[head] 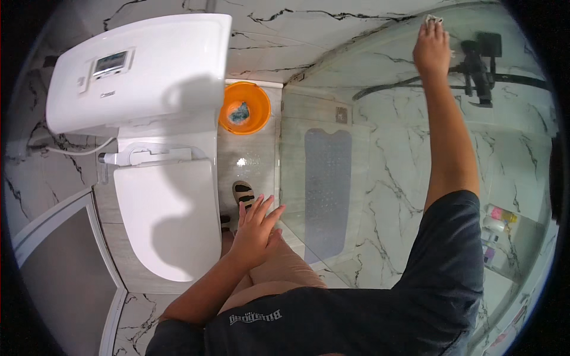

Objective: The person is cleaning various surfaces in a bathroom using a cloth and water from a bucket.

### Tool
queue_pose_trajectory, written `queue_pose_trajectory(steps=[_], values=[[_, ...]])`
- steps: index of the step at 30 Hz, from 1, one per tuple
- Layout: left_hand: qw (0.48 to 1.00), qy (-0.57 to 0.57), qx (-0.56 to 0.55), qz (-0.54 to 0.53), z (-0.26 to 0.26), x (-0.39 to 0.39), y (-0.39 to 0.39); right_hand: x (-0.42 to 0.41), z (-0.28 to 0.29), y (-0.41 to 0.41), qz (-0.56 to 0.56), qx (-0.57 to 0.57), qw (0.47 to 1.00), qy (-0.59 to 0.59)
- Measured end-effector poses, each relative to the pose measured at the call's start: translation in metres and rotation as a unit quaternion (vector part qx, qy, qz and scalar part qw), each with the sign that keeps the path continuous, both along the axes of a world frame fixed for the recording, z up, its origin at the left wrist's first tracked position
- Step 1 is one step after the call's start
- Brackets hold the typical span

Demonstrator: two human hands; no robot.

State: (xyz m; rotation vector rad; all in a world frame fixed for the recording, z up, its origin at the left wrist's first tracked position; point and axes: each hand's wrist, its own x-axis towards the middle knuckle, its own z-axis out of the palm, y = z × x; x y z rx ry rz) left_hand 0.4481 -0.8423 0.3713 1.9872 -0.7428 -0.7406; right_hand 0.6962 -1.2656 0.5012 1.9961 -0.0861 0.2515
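My right hand point(432, 51) reaches far out at the upper right, against the clear glass shower panel point(392, 147). Its fingers press a small crumpled whitish cloth point(433, 18) near the top edge of the glass; most of that cloth is hidden. Low over my thigh, my left hand point(254, 236) is empty, its fingers spread. An orange plastic basin point(262, 109) stands on the floor by the wall, with a wet blue-green cloth or scrubber point(239, 113) inside. Beside my left arm is a white toilet with its lid point(173, 218) down.
The toilet's cistern point(147, 66) rises at upper left. Behind the glass are a black shower mixer point(476, 75), a grey bath mat point(328, 191) and bottles point(494, 224) in a niche. A sandalled foot point(242, 192) stands on wet-looking floor tiles point(249, 155). A framed door point(67, 285) is at lower left.
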Motion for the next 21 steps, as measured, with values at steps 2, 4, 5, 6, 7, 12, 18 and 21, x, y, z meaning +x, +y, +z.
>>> queue_pose_trajectory(steps=[2,4,5,6,7,12,18,21], values=[[1.0,0.018,0.0,0.018,-0.011,0.006,-0.01,-0.017,-0.068,-0.009,-0.043,-0.046,0.997,0.047],[0.999,0.037,0.014,0.025,-0.023,0.011,-0.015,-0.078,-0.175,0.018,-0.051,0.079,0.986,0.136],[0.999,0.039,0.014,0.022,-0.026,0.015,-0.017,-0.131,-0.244,0.019,-0.063,0.136,0.973,0.177],[0.999,0.043,0.023,0.012,-0.028,0.017,-0.018,-0.201,-0.304,0.031,-0.12,0.243,0.926,0.261],[0.997,0.047,0.054,0.014,-0.03,0.016,-0.006,-0.247,-0.322,0.087,-0.207,0.349,0.838,0.365],[0.989,0.08,0.119,0.019,-0.049,0.006,0.028,-0.431,-0.387,0.132,-0.308,0.427,0.609,0.593],[0.99,0.106,0.088,0.008,-0.068,-0.002,0.003,-0.133,-0.346,0.047,-0.191,0.359,0.801,0.439],[0.992,0.104,0.074,-0.012,-0.077,0.004,-0.021,0.02,-0.248,0.013,-0.049,0.254,0.958,0.124]])
